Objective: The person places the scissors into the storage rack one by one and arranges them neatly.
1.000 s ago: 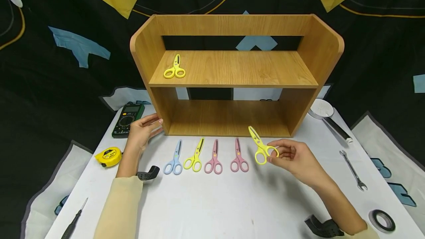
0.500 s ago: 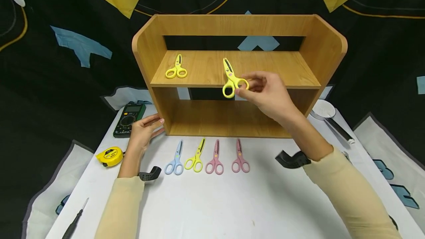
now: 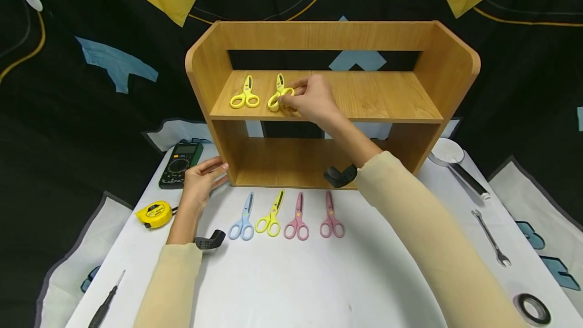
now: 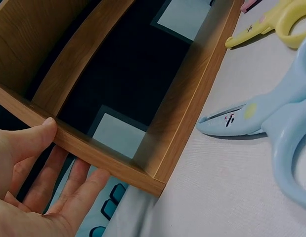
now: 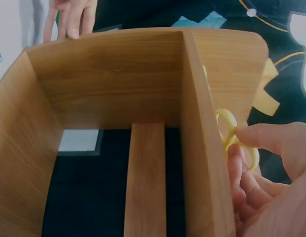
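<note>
Right hand (image 3: 311,99) is up on the upper board of the open wooden two-tier shelf unit (image 3: 378,96), fingers pinching the handle loops of a pair of yellow plastic-handled scissors (image 3: 278,96); the grip is closed around those loops, and the right wrist view shows a yellow loop (image 5: 228,129) caught between thumb and fingers against the board's edge. The held scissors sit low on the upper board, blades pointing to the back, just beside a second pair of yellow scissors (image 3: 246,95) that lies flat near the shelf's left end; the two pairs are near but apart. Left hand (image 3: 200,178) holds nothing, fingers straight and relaxed, resting against the shelf's lower left front corner; in the left wrist view the thumb (image 4: 31,138) touches the wooden edge. On the white table cover (image 3: 291,282), in a row before the shelf: pale blue scissors (image 3: 242,224), yellow-green scissors (image 3: 271,219), and two pink scissors (image 3: 297,221) (image 3: 331,220). Left of the shelf: a dark green multimeter (image 3: 180,164) and a yellow tape measure (image 3: 155,214). Far right: a steel spanner (image 3: 491,237).
</note>
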Demonstrator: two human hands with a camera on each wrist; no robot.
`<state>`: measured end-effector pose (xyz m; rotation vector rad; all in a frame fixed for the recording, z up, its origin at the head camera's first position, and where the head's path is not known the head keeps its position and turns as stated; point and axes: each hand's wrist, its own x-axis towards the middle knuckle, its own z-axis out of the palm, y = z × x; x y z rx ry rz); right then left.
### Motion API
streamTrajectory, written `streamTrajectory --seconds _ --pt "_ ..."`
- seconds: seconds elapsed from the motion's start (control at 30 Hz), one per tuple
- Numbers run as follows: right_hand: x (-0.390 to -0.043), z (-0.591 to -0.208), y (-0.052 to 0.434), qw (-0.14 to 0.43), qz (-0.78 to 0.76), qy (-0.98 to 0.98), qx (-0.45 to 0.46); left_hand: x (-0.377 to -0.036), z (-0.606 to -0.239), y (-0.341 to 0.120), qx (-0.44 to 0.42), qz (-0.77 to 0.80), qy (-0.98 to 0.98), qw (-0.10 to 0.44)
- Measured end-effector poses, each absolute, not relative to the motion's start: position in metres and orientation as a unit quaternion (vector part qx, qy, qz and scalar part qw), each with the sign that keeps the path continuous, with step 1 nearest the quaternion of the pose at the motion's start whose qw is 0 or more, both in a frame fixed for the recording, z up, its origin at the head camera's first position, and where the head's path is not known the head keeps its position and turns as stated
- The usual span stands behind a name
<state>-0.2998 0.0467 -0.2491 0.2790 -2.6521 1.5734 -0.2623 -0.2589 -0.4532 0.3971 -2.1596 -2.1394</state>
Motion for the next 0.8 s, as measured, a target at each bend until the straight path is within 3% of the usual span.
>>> streamTrajectory --seconds 0.53,0.8 --pt "-0.302 -0.256 0.043 0.036 0.437 -0.890 0.123 -0.265 -0.452 -0.258 0.132 -0.691 -0.710 0.038" --pt "-0.262 -0.271 0.088 0.105 0.519 -0.828 0.185 -0.263 -0.455 -0.258 0.133 -0.702 -0.698 0.038"
